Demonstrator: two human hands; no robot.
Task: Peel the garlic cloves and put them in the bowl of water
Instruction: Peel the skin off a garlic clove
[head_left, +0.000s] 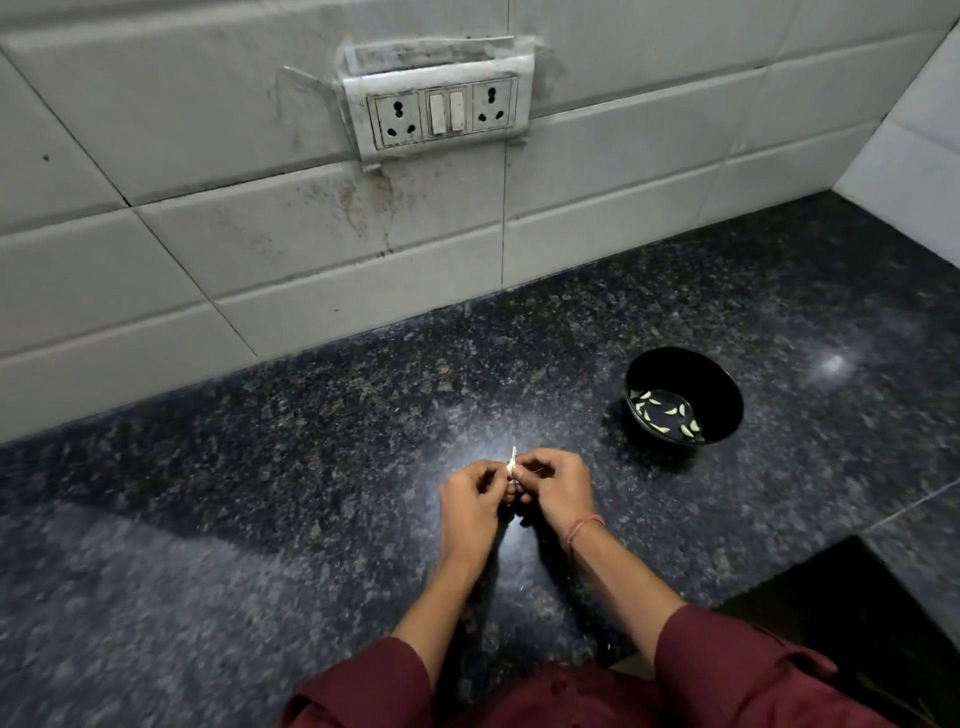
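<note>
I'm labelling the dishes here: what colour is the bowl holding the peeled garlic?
Black, inside and out; the bowl shows best in the head view.

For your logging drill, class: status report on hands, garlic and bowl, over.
Left hand, right hand both pinch garlic clove. Bowl to right, holds peeled cloves. Nothing between.

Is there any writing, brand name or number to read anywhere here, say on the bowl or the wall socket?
None can be read.
Socket panel: only smudges and tape, no legible lettering.
Black bowl: no marking shows.
Countertop: no marking shows.
</note>
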